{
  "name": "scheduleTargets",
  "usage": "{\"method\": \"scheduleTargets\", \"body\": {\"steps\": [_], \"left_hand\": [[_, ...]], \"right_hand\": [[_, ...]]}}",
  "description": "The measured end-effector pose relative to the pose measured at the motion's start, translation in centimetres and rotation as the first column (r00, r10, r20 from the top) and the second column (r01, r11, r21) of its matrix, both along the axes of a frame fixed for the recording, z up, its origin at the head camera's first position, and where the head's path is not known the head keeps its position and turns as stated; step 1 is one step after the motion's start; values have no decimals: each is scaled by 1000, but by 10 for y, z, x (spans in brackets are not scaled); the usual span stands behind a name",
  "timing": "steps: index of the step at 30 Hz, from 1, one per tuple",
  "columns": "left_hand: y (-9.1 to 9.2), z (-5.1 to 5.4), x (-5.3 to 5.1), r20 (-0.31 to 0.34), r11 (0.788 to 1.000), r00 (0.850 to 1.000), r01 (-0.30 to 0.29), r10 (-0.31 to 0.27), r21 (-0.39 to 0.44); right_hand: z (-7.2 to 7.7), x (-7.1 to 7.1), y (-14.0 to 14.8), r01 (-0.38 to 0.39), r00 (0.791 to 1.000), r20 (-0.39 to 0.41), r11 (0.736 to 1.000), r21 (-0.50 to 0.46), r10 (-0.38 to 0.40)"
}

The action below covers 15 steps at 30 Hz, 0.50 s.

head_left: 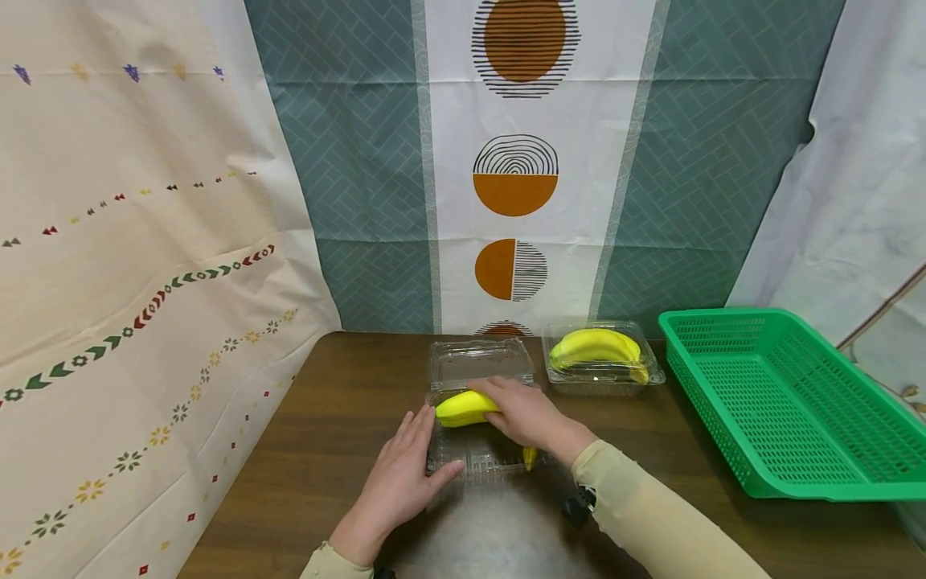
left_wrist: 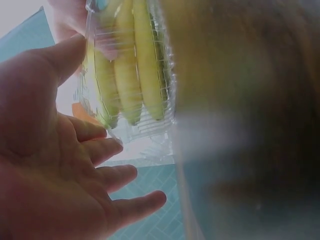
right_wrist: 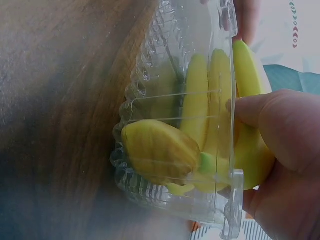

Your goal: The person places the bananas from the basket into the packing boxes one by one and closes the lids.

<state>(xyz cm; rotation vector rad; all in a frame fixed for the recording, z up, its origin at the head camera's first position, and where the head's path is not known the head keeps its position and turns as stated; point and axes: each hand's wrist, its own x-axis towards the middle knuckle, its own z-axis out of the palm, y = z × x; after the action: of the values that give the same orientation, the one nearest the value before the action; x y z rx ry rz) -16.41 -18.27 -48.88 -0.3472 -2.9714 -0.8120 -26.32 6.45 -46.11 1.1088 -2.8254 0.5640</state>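
Note:
A clear plastic clamshell box (head_left: 481,460) sits on the table with its lid (head_left: 481,363) hinged back toward the curtain. Yellow bananas (head_left: 460,408) lie in the box; through its wall in the right wrist view, several banana fingers (right_wrist: 196,100) show. My right hand (head_left: 522,412) grips the bananas from above, thumb on the near side and fingers over the top. My left hand (head_left: 407,466) rests with straight, spread fingers against the box's left side. In the left wrist view its palm (left_wrist: 55,165) faces the box, and no object lies in it.
Behind and right stands a second clear box (head_left: 604,382) holding bananas (head_left: 596,347). A green perforated basket (head_left: 784,482) occupies the right side of the brown wooden table (head_left: 289,482). Patterned curtains (head_left: 362,201) hang along the back and sides.

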Motion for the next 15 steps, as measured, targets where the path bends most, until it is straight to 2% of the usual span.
{"method": "scheduleTargets", "body": {"steps": [15], "left_hand": [[-1,1,-2,27,1000,1000,-1,1,16]], "right_hand": [[-3,5,4,13,1000,25,1000,-3,-13]]}}
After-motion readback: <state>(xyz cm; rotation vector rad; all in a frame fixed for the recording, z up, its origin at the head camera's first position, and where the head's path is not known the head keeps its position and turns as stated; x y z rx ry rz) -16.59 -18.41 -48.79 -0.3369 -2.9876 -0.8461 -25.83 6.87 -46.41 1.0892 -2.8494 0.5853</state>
